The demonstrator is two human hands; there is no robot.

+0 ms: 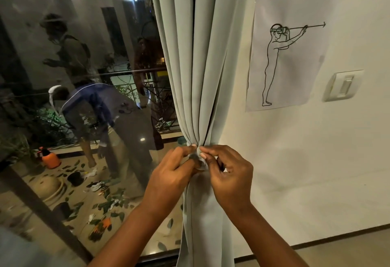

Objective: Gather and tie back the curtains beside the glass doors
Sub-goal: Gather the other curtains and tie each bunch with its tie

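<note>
Head view shows one pale green curtain point(190, 66) bunched to a narrow waist between two hands. Left hand point(175, 171) and right hand point(228, 174) both pinch the fabric tie point(198, 159) at that waist. Left of them stands the glass door point(73, 76); right, one drawing sheet point(289, 51) and one wall switch point(344, 85).
</note>
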